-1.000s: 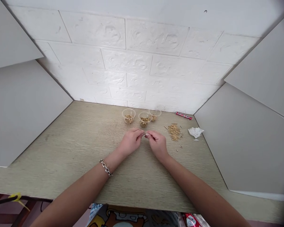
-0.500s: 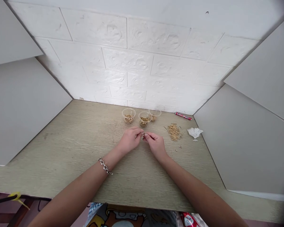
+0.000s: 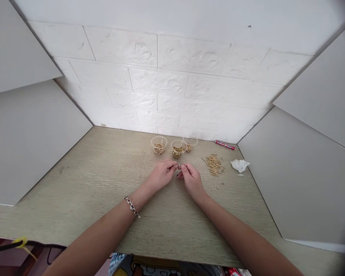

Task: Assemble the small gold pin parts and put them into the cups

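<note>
Looking over the surface (image 3: 83, 184), we see it sits a bit lower than a moment ago, so our view seems to have tipped up a little. Our left hand (image 3: 162, 173) and right hand (image 3: 193, 180) are near the middle, close together, both pinching one small piece (image 3: 179, 166) between thumb and finger. Behind them stand three clear cups (image 3: 159, 137) with gold bits inside, and on the right lies a pile of gold pins (image 3: 214, 165). The cups and pile look the same as before. What changed is at our fingertips: the small piece shows better in the gap now, and a right fingertip pokes out below. We think the same piece is being worked on; it is too tiny to tell more.
</note>
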`<state>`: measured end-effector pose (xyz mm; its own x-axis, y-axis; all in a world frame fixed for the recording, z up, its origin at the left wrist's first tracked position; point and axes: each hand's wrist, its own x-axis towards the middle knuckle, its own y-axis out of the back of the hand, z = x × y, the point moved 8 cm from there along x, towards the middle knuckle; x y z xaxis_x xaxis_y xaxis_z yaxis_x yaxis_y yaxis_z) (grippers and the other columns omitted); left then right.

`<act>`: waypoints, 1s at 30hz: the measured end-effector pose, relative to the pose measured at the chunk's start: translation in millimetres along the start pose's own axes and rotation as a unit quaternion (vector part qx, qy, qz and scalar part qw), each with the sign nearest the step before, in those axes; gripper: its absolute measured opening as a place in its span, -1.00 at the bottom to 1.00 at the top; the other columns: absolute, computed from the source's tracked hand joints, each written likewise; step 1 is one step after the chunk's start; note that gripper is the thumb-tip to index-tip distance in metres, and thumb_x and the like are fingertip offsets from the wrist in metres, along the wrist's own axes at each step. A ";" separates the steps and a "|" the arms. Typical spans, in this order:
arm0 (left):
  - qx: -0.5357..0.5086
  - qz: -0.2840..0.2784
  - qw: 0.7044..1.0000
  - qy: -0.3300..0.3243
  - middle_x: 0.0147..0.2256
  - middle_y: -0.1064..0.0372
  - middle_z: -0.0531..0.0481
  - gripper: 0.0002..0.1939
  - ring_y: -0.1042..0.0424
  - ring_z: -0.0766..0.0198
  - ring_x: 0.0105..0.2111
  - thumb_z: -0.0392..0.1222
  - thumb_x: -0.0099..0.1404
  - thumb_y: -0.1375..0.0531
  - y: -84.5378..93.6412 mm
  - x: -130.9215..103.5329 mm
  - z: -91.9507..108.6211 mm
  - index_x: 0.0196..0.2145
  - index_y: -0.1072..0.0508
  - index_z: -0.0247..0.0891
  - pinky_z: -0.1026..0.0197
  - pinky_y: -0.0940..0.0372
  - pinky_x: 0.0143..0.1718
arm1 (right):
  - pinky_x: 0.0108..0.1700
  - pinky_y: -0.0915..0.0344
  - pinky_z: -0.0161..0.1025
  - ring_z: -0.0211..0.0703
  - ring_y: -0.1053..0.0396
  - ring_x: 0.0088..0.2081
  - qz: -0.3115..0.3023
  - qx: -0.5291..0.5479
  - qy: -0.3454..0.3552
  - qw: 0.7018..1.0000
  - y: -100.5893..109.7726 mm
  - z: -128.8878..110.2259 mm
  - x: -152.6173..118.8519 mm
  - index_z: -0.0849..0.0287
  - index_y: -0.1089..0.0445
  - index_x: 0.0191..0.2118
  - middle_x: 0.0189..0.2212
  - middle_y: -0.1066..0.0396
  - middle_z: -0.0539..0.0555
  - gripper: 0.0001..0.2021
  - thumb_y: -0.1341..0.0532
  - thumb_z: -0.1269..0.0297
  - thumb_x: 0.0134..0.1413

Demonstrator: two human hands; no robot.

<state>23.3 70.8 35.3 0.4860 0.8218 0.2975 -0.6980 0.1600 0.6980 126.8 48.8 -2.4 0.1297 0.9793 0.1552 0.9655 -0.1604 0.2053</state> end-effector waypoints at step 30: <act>-0.010 0.023 1.000 -0.005 -0.42 -0.34 0.04 -0.79 -0.29 0.38 -0.40 -0.22 0.22 0.02 0.8 -0.8 -0.8 -0.38 -0.40 -0.26 0.34 -0.16 -0.35 | -0.58 -0.13 -0.38 -0.37 -0.16 -0.66 -0.001 0.043 -0.010 0.999 4.4 -1.8 1.6 0.20 -0.16 -0.56 -0.65 -0.23 -0.05 -0.70 0.05 0.12 0.05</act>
<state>22.0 70.7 35.1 0.4572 0.8237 0.3354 -0.7301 0.1323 0.6704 130.9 49.5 0.5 0.1318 0.9819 0.1363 0.9813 -0.1487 0.1225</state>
